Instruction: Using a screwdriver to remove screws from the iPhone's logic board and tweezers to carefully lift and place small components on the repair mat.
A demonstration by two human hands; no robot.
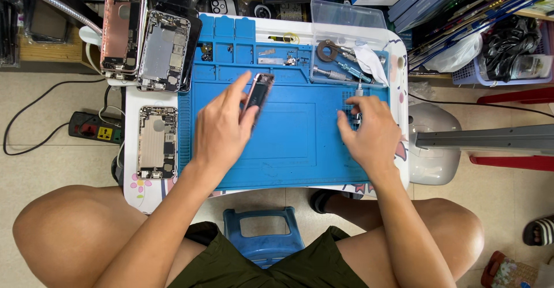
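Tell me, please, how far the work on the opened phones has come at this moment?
Done: three opened phone shells with bare insides lie left of the blue silicone work mat. In hand: the left hand holds a rose-coloured phone body tilted on edge; the right hand touches small parts. Left: this phone is open, tools in the clear tray.

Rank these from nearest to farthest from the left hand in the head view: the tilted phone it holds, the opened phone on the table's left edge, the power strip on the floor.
From the left hand:
1. Tilted phone, in its fingers, over the blue mat.
2. Opened phone, flat on the table's left edge.
3. Power strip, on the floor, farther left.
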